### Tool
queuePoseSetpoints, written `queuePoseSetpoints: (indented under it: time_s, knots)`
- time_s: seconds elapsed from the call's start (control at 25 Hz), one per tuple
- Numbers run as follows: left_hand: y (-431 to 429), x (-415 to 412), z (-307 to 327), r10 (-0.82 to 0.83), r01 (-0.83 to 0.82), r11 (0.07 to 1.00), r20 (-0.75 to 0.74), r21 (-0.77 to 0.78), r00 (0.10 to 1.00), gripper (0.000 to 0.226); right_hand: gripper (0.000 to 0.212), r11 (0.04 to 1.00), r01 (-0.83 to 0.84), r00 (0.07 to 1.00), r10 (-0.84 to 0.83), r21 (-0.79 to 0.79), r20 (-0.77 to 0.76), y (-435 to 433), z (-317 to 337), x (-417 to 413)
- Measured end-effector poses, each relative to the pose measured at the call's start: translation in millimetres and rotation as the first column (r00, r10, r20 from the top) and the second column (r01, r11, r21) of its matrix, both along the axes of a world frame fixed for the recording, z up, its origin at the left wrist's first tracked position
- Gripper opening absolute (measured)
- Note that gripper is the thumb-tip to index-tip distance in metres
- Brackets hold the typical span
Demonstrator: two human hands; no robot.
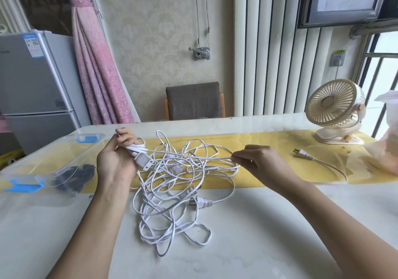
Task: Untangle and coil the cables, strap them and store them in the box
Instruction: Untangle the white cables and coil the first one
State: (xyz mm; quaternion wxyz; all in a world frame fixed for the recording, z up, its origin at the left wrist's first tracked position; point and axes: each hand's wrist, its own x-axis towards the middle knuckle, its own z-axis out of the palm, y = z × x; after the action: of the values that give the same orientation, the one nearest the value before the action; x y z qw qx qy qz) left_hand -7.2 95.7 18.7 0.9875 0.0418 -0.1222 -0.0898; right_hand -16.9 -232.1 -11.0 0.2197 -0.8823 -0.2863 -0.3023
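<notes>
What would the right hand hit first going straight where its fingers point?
Right hand points left: likely the white cable tangle first, then the left hand; depth unclear.

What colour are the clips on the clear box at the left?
Blue. The clips on the clear box show best in the head view.

White cables (172, 184): smooth plastic. Box (53, 156): clear glossy plastic. Table (258, 225): glossy, marble-like.

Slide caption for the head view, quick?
Left hand holds white plug; right hand pinches a cord over the tangled cables.
</notes>
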Motion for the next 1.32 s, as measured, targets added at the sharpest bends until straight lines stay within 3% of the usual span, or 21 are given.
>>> queuePoseSetpoints:
  time_s: [0.08,0.2,0.32,0.4,0.44,0.52,0.56,0.6,0.68,0.76,0.84,0.92,1.0,1.12,1.2,1.32]
  knots:
    - [8,4,2,0.237,-0.229,0.964,-0.048,0.137,0.97,0.031,0.028,1.0,-0.016,1.0,0.016,-0.017,-0.016,3,0,-2]
    - [11,7,8,0.572,-0.501,0.752,-0.046,0.428,0.819,0.016,0.028,0.999,-0.024,1.0,0.025,-0.039,0.016,5,4,-5]
    - [13,10,10,0.841,-0.677,0.381,0.069,0.629,0.537,0.025,0.023,0.997,-0.053,0.997,0.056,-0.062,0.047,9,8,-11]
    - [14,8,10,0.879,-0.68,0.08,0.27,0.728,0.392,0.025,0.023,0.995,-0.067,0.994,0.073,-0.07,0.083,14,10,-15]
    - [14,7,8,0.841,-0.652,-0.077,0.401,0.754,0.364,0.025,0.026,0.995,-0.068,0.992,0.075,-0.069,0.105,15,12,-17]
    - [12,5,4,0.645,-0.546,-0.412,0.657,0.73,0.392,0.022,0.032,0.998,-0.048,0.985,0.055,-0.048,0.166,15,16,-19]
    - [9,4,2,0.507,-0.477,-0.55,0.728,0.686,0.461,0.019,0.032,0.999,-0.031,0.979,0.034,-0.021,0.202,14,18,-19]
    - [5,1,0,0.369,-0.422,-0.65,0.748,0.632,0.552,0.018,0.03,1.0,-0.012,0.972,0.007,0.02,0.234,13,19,-19]
    - [-5,-3,-5,0.153,-0.388,-0.731,0.689,0.561,0.708,0.024,0.027,0.989,0.02,0.96,-0.06,0.145,0.272,8,23,-17]
    - [-17,-10,-2,0.076,-0.38,-0.692,0.585,0.614,0.807,0.027,0.023,0.96,0.057,0.952,-0.136,0.276,0.274,2,27,-15]
    - [-27,-19,7,0.053,-0.34,-0.595,0.457,0.729,0.888,0.03,0.019,0.923,0.092,0.944,-0.201,0.375,0.262,-5,31,-14]
    - [-36,-32,18,-0.012,-0.253,-0.477,0.282,0.842,0.959,0.042,0.017,0.888,0.112,0.936,-0.245,0.446,0.253,-10,36,-15]
    - [-40,-45,26,-0.176,-0.133,-0.39,0.068,0.911,0.982,0.058,0.017,0.857,0.136,0.928,-0.285,0.497,0.238,-14,39,-14]
    - [-45,-56,33,-0.516,0.015,-0.212,-0.125,0.977,0.848,0.065,0.017,0.828,0.183,0.93,-0.321,0.53,0.18,-17,37,-10]
    - [-48,-54,32,-0.666,0.092,-0.054,-0.104,0.994,0.739,0.058,0.017,0.821,0.199,0.931,-0.33,0.534,0.159,-17,35,-8]
    - [-48,-49,31,-0.831,0.362,0.281,0.036,0.889,0.555,0.043,0.018,0.836,0.22,0.934,-0.329,0.502,0.138,-19,28,-2]
